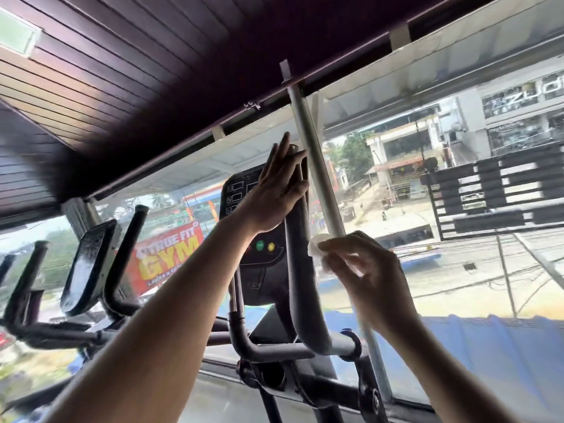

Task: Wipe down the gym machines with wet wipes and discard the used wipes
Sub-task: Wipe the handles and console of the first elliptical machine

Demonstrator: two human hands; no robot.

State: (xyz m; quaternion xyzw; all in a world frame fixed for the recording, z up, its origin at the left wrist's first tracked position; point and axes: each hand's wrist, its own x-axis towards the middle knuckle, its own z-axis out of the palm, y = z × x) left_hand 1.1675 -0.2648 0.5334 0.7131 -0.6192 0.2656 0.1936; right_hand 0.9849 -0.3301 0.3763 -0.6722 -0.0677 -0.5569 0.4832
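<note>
A black elliptical machine stands in front of me, its console (259,239) showing a green and a yellow button. Its tall padded handlebar (300,270) rises in front of the console's right side. My left hand (274,190) reaches up with straight fingers and rests flat against the top of that handlebar. My right hand (363,267) is lower and to the right, pinching a crumpled white wet wipe (317,244) just beside the handlebar. I cannot tell whether the wipe touches the bar.
A second black machine (88,267) with upright handles stands to the left. A grey vertical pole (320,184) and a large window run directly behind the elliptical. A dark slatted ceiling hangs low overhead. A red gym banner (168,254) shows outside.
</note>
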